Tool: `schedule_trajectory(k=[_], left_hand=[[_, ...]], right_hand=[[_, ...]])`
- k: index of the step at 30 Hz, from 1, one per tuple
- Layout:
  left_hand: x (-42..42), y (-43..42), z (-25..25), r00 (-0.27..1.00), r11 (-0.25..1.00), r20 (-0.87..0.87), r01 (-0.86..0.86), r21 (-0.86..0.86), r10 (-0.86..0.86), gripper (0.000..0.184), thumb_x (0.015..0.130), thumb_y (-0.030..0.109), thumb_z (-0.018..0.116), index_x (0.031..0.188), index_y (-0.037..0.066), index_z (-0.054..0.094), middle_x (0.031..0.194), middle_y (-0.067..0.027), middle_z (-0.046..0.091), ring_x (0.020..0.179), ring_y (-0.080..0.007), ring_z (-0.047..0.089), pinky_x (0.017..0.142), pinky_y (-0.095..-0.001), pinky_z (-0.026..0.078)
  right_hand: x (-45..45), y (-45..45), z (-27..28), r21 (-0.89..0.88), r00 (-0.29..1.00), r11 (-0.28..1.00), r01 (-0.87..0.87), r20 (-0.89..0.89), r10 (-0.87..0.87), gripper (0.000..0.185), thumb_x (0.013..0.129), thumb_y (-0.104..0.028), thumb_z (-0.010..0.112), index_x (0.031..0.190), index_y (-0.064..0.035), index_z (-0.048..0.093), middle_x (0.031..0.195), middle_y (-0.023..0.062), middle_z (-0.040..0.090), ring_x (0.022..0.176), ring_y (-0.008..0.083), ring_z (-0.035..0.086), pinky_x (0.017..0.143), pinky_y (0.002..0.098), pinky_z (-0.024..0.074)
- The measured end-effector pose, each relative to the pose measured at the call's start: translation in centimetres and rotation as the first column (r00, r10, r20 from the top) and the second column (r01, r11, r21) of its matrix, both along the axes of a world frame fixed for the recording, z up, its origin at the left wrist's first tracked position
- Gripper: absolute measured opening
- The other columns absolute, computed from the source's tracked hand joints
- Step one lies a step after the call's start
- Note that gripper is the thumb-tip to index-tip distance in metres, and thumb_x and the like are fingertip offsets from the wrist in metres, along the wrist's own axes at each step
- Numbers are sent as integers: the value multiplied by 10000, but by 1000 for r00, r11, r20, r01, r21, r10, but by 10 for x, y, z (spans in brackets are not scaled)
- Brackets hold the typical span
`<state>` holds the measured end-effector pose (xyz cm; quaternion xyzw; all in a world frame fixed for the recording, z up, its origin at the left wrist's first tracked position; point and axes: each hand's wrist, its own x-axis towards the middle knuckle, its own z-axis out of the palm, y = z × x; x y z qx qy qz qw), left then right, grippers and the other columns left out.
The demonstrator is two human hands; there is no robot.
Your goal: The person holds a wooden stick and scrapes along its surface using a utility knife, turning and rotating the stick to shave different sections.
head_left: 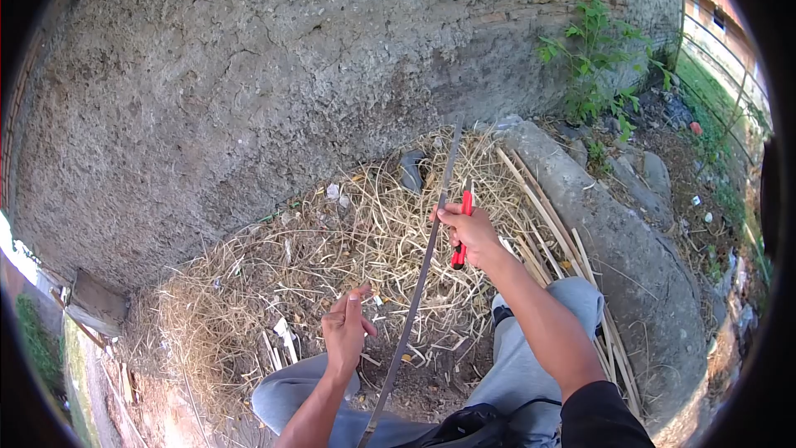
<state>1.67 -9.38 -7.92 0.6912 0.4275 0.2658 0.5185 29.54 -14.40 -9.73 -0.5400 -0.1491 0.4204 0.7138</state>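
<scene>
My right hand (471,231) is closed around a red-and-black hand tool (467,202) with a dark, narrow tip; it looks like a utility knife, though its kind is not certain. The thumb and fingertips of that hand also meet a long, thin, dark strip (417,286), probably bamboo. This strip slants from near the wall down between my legs. My left hand (343,328) is raised left of the strip, apart from it, with fingers partly bent and spread and nothing visible in them.
Pale shavings (398,224) cover the ground before me. Several long, light strips (541,197) lie at right beside a big stone (613,265). A rough wall (274,91) rises ahead, with a leafy plant (593,58) at its foot. A dark grey object (411,171) rests among the shavings.
</scene>
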Motion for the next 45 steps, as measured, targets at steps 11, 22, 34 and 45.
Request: schedule_trajectory(k=[11,22,34,45], left_hand=[[10,0,-7,986,982,164,-15,190,-17,470,888,19,437,1342,17,560,1344,-238,548,876,-223,716,702,-300,587],[17,11,-16,892,769,452,278,-575,16,436,1002,315,409,1274,-20,471,1126,-184,638,944,-296,665,852,-434,551],[20,6,-12,897,817,441,235,-526,26,364,1007,136,490,1341,-3,454,1149,-187,656,960,-286,686,841,-408,567],[19,5,-13,916,851,401,194,-487,20,431,946,106,615,1326,-28,463,1069,-181,690,944,-279,703,845,-383,570]], right_hand=[[-2,1,1,-16,1000,1000,-5,-4,5,159,934,-82,602,1058,-13,673,910,48,700,446,64,402,429,232,346],[-5,3,-1,-24,1000,1000,3,14,-3,157,924,-100,620,1033,-6,684,909,59,708,450,64,408,429,228,338],[-8,7,0,-25,1000,1000,-14,18,15,178,933,-102,614,1061,-1,683,918,57,710,456,52,398,429,221,331],[-9,6,0,-27,1000,1000,-8,24,8,177,924,-114,624,1054,-11,686,897,49,709,454,58,401,427,223,337]])
